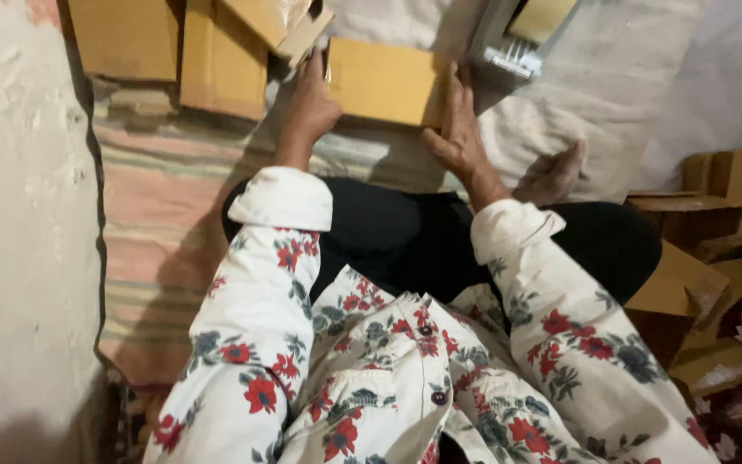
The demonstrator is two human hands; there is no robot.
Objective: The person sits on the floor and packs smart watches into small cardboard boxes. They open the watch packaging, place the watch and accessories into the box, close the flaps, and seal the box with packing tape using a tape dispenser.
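A flat brown cardboard box lies on the floor mat in front of my crossed legs. My left hand grips its left edge, fingers pressed on the side. My right hand holds the box's right edge, fingers curled around it. Both arms wear white sleeves with red and grey flowers. I sit cross-legged in black trousers, and my bare foot shows to the right of the right hand.
More cardboard boxes stand at the top left on a striped mat. A tape dispenser lies beyond the box. Folded cardboard pieces pile up on the right. A pale wall runs along the left.
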